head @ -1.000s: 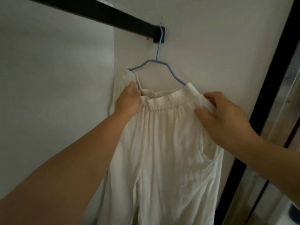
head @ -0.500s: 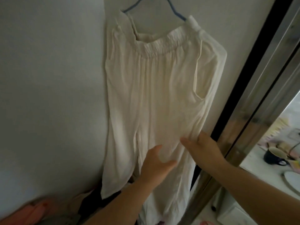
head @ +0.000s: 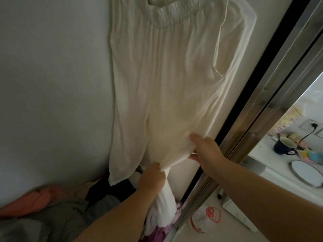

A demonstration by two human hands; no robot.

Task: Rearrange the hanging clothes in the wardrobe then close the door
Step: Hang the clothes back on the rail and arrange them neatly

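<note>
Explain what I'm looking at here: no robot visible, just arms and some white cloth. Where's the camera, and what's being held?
There is no machine: a person works with bare hands, and the single wide-angle camera sits on their head, looking forward and down. So the two forearms entering from the bottom are the wearer's own.

The view looks into a wardrobe. A pair of white trousers with an elastic waistband hangs against the back wall; the hanger is out of frame. The left hand bunches the lower part of one trouser leg, fingers curled round it. The right hand pinches the same leg higher up, thumb on the front.

On the wardrobe floor lies a heap of clothes. At right is the metal door frame; beyond it, a white surface holds a dark mug and a round mirror.
</note>
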